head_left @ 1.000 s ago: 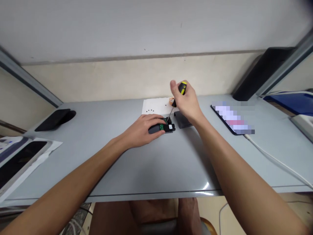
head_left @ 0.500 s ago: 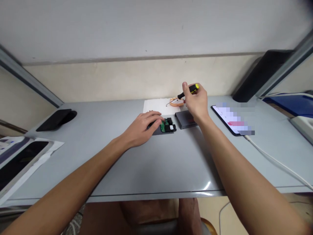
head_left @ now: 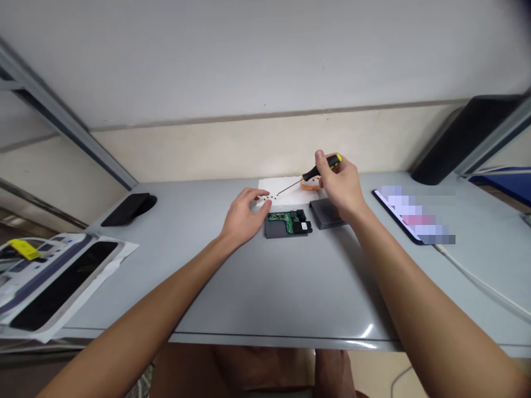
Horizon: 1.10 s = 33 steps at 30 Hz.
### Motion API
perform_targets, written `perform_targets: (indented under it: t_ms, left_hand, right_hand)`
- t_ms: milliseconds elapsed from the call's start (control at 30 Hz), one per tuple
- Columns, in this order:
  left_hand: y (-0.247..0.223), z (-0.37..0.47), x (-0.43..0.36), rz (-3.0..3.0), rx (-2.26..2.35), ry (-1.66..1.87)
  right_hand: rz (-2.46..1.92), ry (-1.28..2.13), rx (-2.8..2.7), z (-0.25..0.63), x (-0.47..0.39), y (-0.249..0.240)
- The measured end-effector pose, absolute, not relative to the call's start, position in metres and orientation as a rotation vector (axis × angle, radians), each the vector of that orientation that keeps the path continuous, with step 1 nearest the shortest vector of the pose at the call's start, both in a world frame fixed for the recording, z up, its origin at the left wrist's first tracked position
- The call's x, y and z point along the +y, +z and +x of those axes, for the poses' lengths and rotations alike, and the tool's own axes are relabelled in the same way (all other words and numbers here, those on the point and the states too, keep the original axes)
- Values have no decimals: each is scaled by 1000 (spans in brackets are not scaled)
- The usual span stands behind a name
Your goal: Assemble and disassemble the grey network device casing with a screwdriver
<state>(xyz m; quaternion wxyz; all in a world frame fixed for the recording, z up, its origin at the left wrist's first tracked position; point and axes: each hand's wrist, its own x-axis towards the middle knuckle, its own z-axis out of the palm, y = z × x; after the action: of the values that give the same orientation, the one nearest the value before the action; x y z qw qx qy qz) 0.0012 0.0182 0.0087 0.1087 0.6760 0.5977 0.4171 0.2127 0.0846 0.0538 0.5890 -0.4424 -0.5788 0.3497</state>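
Note:
My right hand is closed around the black and yellow handle of a screwdriver. The shaft slants down to the left, its tip close to several tiny dark pieces that look like screws, on a white sheet. Beside those pieces is my left hand, thumb and fingers apart, with nothing visible in it. Just below the sheet, a green circuit board with black connectors lies on a dark grey plate. A grey metal housing stands under my right wrist, partly hidden by it.
An orange-rimmed object sits at the sheet's right. Farther right lie a lit phone with a white cable and a black cylinder. A black object and a dark-screened device are on the left.
My left hand has lifted off the circuit board and moved up to the small pieces on the sheet. The screwdriver tip has come near them too. The camera view has shifted.

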Motion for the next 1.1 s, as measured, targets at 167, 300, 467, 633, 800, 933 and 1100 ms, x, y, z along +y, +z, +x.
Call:
perform_targets:
  t_ms: [167, 300, 467, 633, 800, 933, 1100]
  left_hand:
    - [7, 1, 19, 1972, 1732, 1192]
    - [5, -1, 21, 2013, 1703, 1228]
    - [5, -6, 22, 2170, 1679, 1194]
    - [7, -9, 20, 2278, 1676, 1112]
    - [6, -9, 20, 2313, 1604, 1012]
    - [8, -9, 21, 2212, 1639, 973]
    - [10, -10, 21, 2183, 1646, 963]
  right_hand:
    - [-982, 871, -1434, 204, 73, 59]
    - [-983, 866, -1454, 204, 73, 58]
    - [-989, 864, -1444, 205, 74, 59]
    - [-956, 832, -1449, 203, 72, 60]
    - [-893, 758, -1490, 202, 66, 63]
    - [-892, 764, -1536, 202, 64, 61]
    - [-926, 768, -1593, 200, 63, 59]
